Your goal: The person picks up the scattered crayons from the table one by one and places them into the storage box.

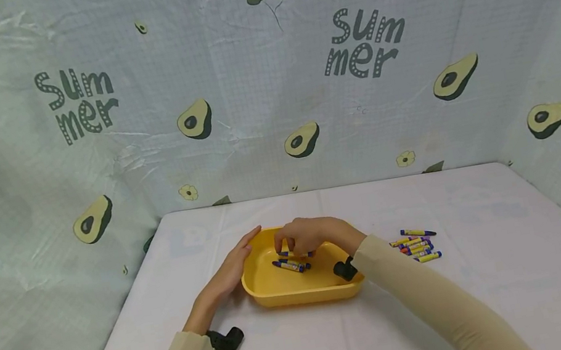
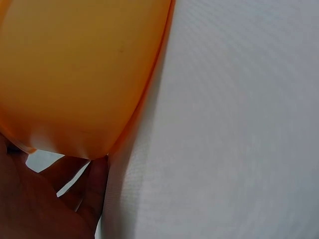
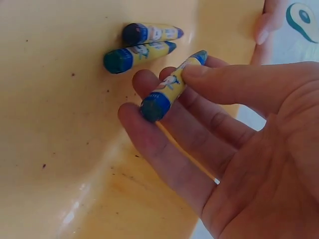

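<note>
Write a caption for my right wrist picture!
Fingers pinch one crayon while two more crayons lie side by side in the tray.

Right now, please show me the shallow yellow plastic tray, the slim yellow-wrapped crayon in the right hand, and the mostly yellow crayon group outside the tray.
Yellow plastic tray [image 1: 308,297]: head view, front wall.
Held crayon [image 3: 172,86]: right wrist view, middle of its wrapper.
Crayon group [image 1: 419,249]: head view, a crayon near its middle.

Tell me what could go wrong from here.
The right hand pinches a crayon between thumb and fingers; it might slip. The hand could also knock the two crayons lying close by in the yellow tray. The loose crayons on the table may scatter if bumped.
</note>
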Demonstrator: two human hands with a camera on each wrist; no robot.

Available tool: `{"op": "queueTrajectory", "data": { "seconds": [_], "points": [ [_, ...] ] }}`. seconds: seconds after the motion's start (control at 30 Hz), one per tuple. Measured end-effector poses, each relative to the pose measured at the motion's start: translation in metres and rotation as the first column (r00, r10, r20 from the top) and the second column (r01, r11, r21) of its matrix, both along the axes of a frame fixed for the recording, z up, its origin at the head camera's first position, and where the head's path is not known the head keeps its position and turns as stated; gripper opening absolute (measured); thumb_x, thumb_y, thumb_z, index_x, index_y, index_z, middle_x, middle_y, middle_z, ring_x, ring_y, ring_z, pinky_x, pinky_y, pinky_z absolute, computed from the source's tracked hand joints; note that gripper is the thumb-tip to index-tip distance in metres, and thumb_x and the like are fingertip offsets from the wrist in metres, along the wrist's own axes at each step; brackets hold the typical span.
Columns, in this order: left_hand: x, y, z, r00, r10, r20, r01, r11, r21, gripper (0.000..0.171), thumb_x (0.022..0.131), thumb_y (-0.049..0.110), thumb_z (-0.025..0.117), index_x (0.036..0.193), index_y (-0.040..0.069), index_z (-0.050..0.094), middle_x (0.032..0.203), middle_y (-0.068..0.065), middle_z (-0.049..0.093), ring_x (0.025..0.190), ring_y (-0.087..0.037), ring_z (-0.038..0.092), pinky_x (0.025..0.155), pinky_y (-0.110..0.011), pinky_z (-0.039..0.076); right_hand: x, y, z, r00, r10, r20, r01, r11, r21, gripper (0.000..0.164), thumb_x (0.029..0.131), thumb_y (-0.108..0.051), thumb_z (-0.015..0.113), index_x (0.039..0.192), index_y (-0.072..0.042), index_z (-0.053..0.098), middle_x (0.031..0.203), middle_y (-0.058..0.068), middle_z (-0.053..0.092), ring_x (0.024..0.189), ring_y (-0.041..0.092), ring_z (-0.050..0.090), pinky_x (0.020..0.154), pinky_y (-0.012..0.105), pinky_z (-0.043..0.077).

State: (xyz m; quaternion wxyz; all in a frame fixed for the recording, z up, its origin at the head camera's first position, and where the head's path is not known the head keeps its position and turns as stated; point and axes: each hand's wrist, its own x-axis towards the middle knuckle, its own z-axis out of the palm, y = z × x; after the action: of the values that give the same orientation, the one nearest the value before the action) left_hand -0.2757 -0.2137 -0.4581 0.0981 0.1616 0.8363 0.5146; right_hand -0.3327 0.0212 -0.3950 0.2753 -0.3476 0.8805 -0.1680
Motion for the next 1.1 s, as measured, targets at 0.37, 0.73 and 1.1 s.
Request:
{"op": "queueTrajectory", "data": {
  "seconds": [0.37, 0.73, 1.1],
  "points": [
    [-0.003, 0.001, 0.001, 1.000, -0.014, -0.019, 0.014, 1.000, -0.009, 0.053, 0.113, 0.019, 0.019, 0.166, 0.019, 0.022, 0.174, -0.012, 0.018, 0.161, -0.036, 0.016, 0.131, -0.058, 0.011, -0.004, 0.000, -0.008, 1.000, 0.008, -0.026, -0.007, 1.000, 0.018, 0.034, 0.097, -0.002, 0.062, 0.127, -0.017, 0.068, 0.106, 0.004, 0.069, 0.079, 0.014, 0.062, 0.069, 0.023, 0.054],
    [-0.003, 0.003, 0.001, 1.000, -0.015, -0.024, 0.015, 1.000, 0.000, 0.053, 0.113, 0.020, 0.020, 0.166, 0.017, 0.022, 0.174, -0.014, 0.019, 0.161, -0.037, 0.017, 0.131, -0.059, 0.011, 0.001, 0.002, 0.006, 1.000, -0.013, -0.018, 0.014, 0.998, 0.055, 0.044, 0.094, 0.005, 0.060, 0.130, -0.019, 0.068, 0.110, 0.005, 0.069, 0.091, 0.018, 0.064, 0.075, 0.028, 0.061],
    [0.001, 0.001, 0.000, 1.000, 0.011, -0.014, -0.011, 1.000, -0.009, 0.053, 0.113, 0.019, 0.020, 0.166, 0.016, 0.023, 0.173, -0.014, 0.020, 0.160, -0.037, 0.019, 0.131, -0.058, 0.012, 0.012, 0.023, 0.032, 0.999, -0.013, -0.046, 0.014, 1.000, 0.015, 0.046, 0.095, 0.006, 0.057, 0.134, -0.016, 0.067, 0.119, 0.014, 0.070, 0.100, 0.030, 0.068, 0.082, 0.039, 0.063]
  ]
}}
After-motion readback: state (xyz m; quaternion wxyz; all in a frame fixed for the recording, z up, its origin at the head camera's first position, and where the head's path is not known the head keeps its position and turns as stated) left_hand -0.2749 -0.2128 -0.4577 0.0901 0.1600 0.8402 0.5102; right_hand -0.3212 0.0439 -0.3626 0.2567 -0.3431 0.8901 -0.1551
